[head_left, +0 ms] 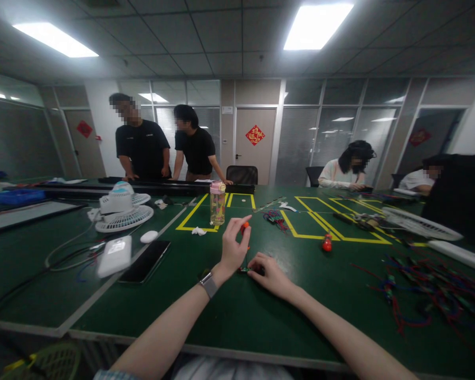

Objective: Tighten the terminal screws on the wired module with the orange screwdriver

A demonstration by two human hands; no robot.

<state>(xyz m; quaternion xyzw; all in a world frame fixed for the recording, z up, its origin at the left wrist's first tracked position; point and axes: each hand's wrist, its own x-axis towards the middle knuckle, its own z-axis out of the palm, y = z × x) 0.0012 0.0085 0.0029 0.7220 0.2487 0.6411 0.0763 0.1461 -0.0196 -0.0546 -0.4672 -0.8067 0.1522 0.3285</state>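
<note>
My left hand [233, 245] is raised over the table, its fingers closed round a slim tool with a red-orange handle [244, 227]. A thin dark shaft seems to run down from it toward a small green circuit board [244, 269]; its exact kind is too small to tell. Resting low on the tabletop, my right hand [267, 270] pinches the board's right edge between thumb and fingers. A red, bulb-shaped object [326, 243] stands to the right of both hands.
Beyond my hands stands a pink-lidded bottle [217, 206]. A phone [145, 262], a white power bank [115, 256] and a white fan [124, 211] lie left. Tangled wired boards [431, 295] spread right on the green table [206, 316]. Several people are around the table.
</note>
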